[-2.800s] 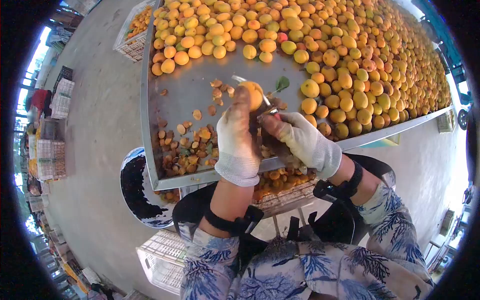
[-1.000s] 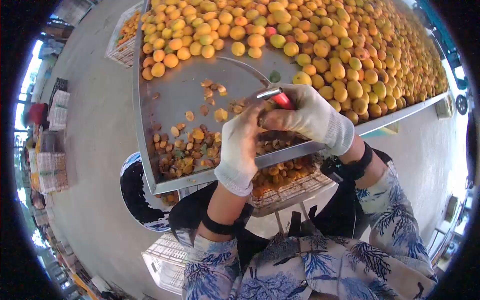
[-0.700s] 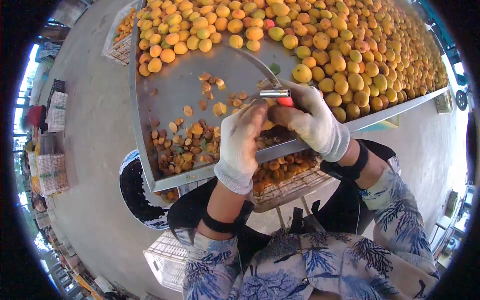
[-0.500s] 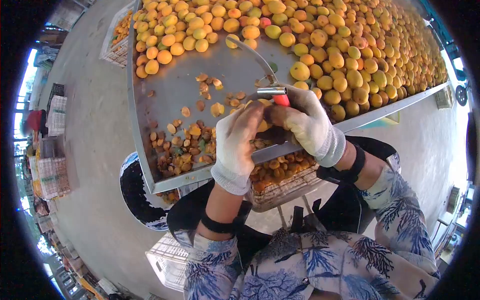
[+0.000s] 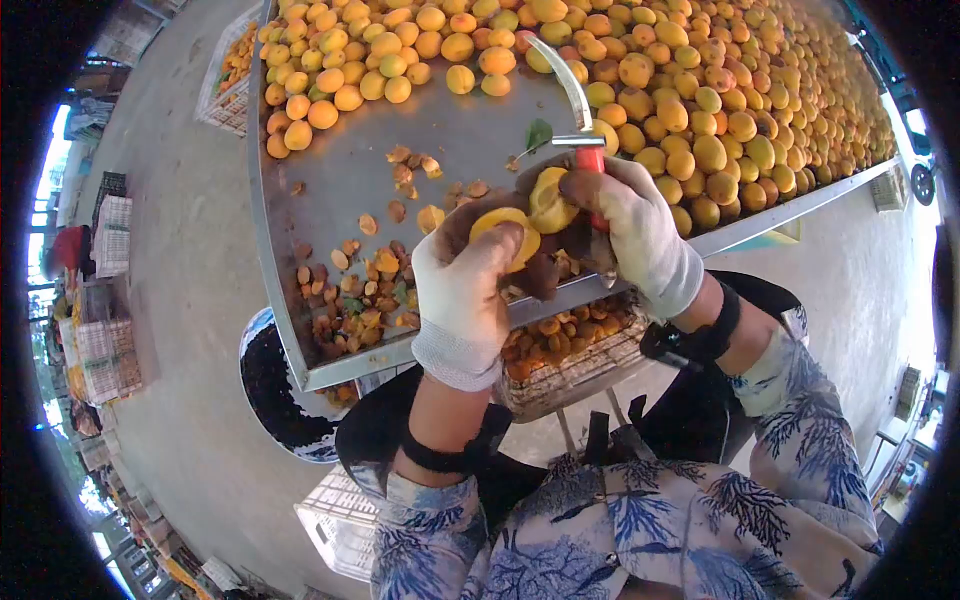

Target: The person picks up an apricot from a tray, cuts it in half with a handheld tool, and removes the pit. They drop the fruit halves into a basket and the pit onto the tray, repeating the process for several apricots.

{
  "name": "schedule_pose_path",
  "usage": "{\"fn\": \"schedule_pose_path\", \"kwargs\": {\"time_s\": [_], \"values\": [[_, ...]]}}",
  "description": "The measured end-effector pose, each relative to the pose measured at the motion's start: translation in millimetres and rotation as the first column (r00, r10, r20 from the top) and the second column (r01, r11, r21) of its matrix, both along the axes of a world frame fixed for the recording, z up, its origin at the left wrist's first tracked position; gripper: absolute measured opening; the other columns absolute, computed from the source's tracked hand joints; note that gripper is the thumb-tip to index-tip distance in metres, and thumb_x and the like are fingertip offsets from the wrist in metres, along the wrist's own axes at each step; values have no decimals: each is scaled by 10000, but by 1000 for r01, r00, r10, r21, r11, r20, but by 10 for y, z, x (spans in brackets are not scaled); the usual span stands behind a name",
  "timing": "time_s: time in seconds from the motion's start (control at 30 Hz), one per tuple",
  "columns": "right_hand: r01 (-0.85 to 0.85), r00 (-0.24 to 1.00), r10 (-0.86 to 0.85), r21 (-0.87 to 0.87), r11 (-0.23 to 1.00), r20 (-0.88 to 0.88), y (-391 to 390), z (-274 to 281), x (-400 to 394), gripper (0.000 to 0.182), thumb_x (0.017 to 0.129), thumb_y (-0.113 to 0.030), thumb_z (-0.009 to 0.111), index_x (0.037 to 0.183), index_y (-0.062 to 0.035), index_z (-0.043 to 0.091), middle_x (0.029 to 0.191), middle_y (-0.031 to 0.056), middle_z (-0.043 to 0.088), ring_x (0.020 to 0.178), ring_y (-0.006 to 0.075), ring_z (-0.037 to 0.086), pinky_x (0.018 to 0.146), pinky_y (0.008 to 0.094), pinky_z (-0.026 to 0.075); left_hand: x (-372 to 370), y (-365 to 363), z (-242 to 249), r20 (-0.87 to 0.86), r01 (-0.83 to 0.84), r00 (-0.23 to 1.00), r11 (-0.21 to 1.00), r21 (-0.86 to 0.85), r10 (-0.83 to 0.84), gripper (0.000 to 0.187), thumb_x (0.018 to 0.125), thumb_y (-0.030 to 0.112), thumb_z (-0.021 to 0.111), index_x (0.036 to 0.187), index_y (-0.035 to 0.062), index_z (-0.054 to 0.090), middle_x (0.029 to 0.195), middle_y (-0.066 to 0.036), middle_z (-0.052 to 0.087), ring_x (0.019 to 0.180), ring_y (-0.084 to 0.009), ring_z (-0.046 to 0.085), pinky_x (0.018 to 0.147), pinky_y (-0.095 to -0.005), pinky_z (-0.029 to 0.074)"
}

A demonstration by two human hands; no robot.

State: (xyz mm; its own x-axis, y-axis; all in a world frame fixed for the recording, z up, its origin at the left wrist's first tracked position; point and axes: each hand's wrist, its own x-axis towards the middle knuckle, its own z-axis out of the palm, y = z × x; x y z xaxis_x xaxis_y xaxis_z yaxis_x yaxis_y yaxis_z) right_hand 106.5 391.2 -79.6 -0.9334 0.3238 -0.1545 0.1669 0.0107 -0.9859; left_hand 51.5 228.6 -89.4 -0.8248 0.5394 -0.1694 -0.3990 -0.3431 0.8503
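Note:
My left hand, in a stained white glove, pinches one apricot half between thumb and fingers, its cut face showing. In my gloved right hand is a curved knife with a red handle and a metal collar, its blade pointing up and away. The right thumb and fingers also hold the other apricot half, close beside the first. Both hands are over the near edge of a metal table. Apricot stones and scraps lie on it to the left of my hands.
Whole apricots are heaped across the back and right of the table. Below the near edge stands a crate of apricot halves. A round tub with dark contents sits by the left corner, and a white crate stands on the floor.
The apricot between my hands has come apart into two halves. My right hand has turned, so the knife blade now points more upright and further right.

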Motion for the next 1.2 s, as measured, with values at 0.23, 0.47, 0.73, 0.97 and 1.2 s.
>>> {"fn": "schedule_pose_path", "kwargs": {"time_s": [0.23, 0.47, 0.73, 0.97, 1.2], "values": [[-61, 997, 77, -548, 834, 6, 273, -152, 15, 321, 939, -283, 513, 1015, -6, 657, 793, 79, 655, 570, 108, 531, 534, 230, 417, -28, -89, 21, -29, 58, 998, 997, 54, -56, 251, 826, 12, 575, 1060, -60, 629, 1025, -206, 668, 901, -285, 680, 791, -369, 553], [-152, 988, 123, -689, 709, -90, 339, 10, 87, 406, 980, -295, 419, 1221, -3, 563, 736, 80, 637, 419, 39, 342, 391, 199, 254, 67, -11, 106, -127, 696, 626, 624, -354, -770, 454, 770, 143, 706, 1166, -62, 619, 1068, -152, 682, 937, -151, 637, 839, -288, 507], [-168, 985, 153, -557, 813, -74, 314, 172, 202, 353, 958, -176, 438, 1245, 2, 541, 719, 66, 623, 407, 44, 387, 375, 200, 289, 167, 127, 102, 4, 385, 920, 905, -182, -391, 563, 728, -26, 682, 1270, -54, 531, 1066, -91, 646, 950, -160, 625, 848, -279, 507], [-22, 993, 69, -437, 899, 91, 77, 257, 102, 349, 888, -110, 528, 1210, 20, 559, 730, 4, 572, 465, 25, 423, 412, 171, 309, 170, 176, 156, 40, 103, 994, 990, -92, -99, 589, 741, -47, 684, 1300, -61, 496, 1084, -88, 625, 924, -171, 619, 828, -295, 520], [78, 934, -219, -436, 897, -284, 252, 186, -31, 384, 983, -346, 454, 662, -136, 449, 573, -6, 426, 411, 75, 289, 409, 219, 244, 129, 148, 102, 107, 93, 990, 995, 40, -97, 640, 738, -176, 526, 1361, -53, 447, 1139, -128, 615, 941, -195, 655, 836, -317, 549]]}}
